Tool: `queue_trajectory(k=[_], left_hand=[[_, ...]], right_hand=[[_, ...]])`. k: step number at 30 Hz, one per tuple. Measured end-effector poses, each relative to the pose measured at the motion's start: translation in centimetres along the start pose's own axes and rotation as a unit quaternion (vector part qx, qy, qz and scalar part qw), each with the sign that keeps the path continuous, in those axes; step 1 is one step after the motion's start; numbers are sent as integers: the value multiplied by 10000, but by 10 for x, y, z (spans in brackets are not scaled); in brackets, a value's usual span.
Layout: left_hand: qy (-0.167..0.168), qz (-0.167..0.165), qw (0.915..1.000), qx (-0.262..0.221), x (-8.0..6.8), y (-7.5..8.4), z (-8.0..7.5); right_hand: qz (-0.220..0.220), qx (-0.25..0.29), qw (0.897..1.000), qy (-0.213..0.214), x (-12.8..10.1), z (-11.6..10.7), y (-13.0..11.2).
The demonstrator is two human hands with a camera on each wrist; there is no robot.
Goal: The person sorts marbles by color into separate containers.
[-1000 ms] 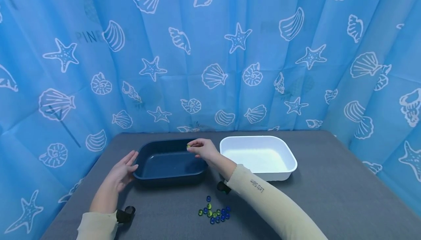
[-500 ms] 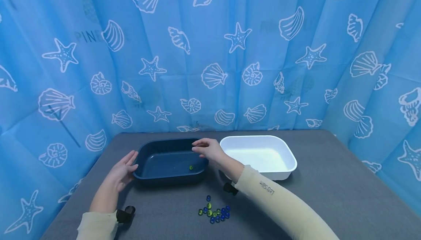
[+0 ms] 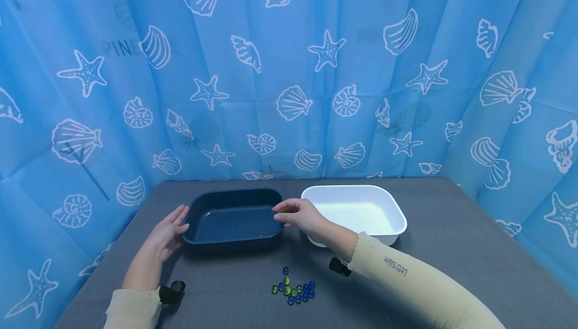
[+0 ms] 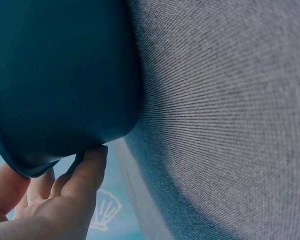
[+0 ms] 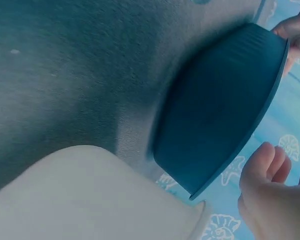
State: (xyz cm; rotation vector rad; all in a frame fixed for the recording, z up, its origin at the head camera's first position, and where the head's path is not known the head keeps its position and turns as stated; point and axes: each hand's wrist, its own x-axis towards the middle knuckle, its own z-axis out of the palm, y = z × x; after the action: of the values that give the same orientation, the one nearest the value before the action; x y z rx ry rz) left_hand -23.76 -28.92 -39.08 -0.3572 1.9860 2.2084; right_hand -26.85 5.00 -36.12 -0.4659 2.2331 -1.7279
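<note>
A dark blue tub point(image 3: 226, 221) rests on the grey table. At its left end my left hand point(image 3: 166, 232) touches the rim and outer wall with thumb and fingers, the fingers fairly straight. In the left wrist view the fingertips point(image 4: 97, 155) rest against the wall's outside. Above the tub's right end is my right hand point(image 3: 300, 214), fingers loosely bent, holding nothing. The right wrist view shows that hand point(image 5: 275, 195) apart from the tub. One yellow-green marble point(image 3: 261, 235) lies inside the tub, mostly hidden behind the front wall.
Several blue marbles point(image 3: 311, 294) and yellow-green marbles point(image 3: 287, 291) lie clustered on the table point(image 3: 230, 289) in front of the tubs. A white tub point(image 3: 361, 213) stands right of the blue one, partly behind my right forearm. A blue shell-patterned curtain point(image 3: 289, 68) hangs behind.
My right hand has let go of a yellow-green marble, which fell into the blue tub and rolled toward its front wall. The right hand then drew back rightward. The left hand stays put.
</note>
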Motion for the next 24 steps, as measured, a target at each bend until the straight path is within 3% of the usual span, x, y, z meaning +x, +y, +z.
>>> queue_trajectory(k=[16,24], left_hand=[[-32,41,10000,49,1,0,0],[-26,77,10000,44,0,0,0]], right_hand=[[-243,-332,9905,-1315,-30,-13,25],[-275,-500,9742,-2182,-36,-19,37]])
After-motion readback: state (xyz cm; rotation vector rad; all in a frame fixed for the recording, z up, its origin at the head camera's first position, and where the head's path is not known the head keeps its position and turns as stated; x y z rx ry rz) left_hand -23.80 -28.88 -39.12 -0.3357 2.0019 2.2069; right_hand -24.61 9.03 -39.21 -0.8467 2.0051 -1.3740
